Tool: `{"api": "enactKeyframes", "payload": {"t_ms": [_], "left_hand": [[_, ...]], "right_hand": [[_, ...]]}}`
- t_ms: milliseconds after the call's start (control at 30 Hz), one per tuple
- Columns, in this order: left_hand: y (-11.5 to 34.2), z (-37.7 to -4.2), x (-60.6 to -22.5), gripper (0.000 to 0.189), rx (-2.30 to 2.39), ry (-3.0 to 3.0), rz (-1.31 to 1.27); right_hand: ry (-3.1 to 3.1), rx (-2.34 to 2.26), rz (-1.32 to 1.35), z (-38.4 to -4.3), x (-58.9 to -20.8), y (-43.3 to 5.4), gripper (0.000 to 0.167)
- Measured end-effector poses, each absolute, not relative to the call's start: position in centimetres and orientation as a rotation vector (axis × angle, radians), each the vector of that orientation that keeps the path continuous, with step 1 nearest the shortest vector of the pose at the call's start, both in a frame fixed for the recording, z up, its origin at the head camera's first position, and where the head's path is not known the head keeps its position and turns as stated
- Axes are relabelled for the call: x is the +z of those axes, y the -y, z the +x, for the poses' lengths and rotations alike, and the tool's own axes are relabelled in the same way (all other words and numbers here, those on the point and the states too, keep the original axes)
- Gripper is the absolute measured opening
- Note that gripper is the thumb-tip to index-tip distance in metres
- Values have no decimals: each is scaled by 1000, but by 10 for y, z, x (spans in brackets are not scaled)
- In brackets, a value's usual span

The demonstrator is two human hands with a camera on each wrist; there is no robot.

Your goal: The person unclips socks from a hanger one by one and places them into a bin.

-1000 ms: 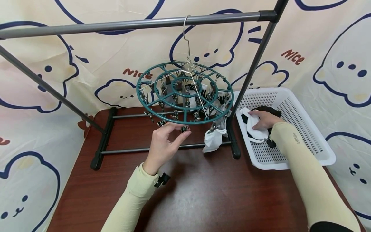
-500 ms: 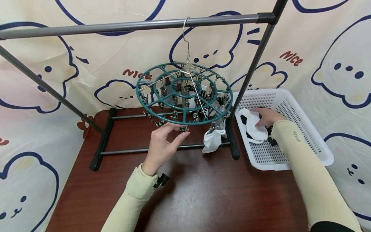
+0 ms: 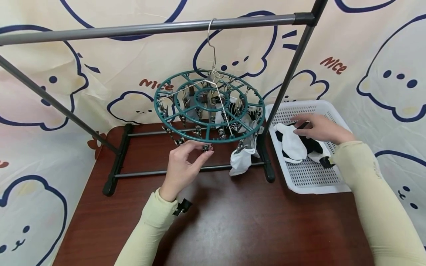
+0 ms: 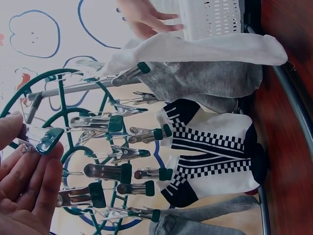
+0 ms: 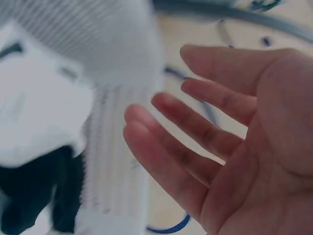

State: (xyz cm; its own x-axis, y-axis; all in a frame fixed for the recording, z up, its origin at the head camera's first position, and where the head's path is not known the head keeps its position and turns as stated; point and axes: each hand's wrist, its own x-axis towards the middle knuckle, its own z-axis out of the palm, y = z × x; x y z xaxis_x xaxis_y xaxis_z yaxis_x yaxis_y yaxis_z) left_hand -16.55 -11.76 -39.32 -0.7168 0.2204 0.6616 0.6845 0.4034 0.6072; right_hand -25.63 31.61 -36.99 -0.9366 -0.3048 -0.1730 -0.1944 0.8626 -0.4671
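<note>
My left hand [image 3: 181,166] pinches a metal clip [image 3: 207,147] at the near edge of a round green clip hanger [image 3: 213,140]. The clip's green-coated tip [image 4: 50,140] shows between thumb and fingers in the left wrist view. Over the white basket [image 3: 319,190], my right hand [image 3: 321,128] has its fingers spread and holds nothing. Below it lie a white sock [image 3: 291,144] and dark socks [image 3: 313,145]. From the hanger's clips hang a white sock [image 4: 220,49], a grey sock [image 4: 205,81] and black-and-white checkered socks [image 4: 215,132].
The hanger hooks over a grey rail [image 3: 146,31] of a standing rack, whose feet [image 3: 111,183] rest on a dark red-brown table [image 3: 239,221]. Several unused clips [image 4: 110,172] dangle close together under the green rings. A patterned cloth [image 3: 382,122] covers the walls behind.
My right hand has lifted off the socks in the basket and shifted right, with its fingers loosened. More dark and white fabric shows below it. My left hand keeps its pinch on the clip.
</note>
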Motion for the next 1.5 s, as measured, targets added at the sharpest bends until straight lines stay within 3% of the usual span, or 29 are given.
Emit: {"api": "enactKeyframes", "payload": {"t_ms": [233,567,1500], "left_hand": [[123,-167,-393,21,-1250,2175,-757],[128,-170,-392,21,-1238,2168,-740],[142,-172,-391,16,-1318,2166,-658]], "right_hand": [[-2802,-778,-595,-214,-346,-288,43],[-2572,-1061,-770,-177,-354,-243,39],[-2370,-1304,-846,-184,-413,-182,63]]}}
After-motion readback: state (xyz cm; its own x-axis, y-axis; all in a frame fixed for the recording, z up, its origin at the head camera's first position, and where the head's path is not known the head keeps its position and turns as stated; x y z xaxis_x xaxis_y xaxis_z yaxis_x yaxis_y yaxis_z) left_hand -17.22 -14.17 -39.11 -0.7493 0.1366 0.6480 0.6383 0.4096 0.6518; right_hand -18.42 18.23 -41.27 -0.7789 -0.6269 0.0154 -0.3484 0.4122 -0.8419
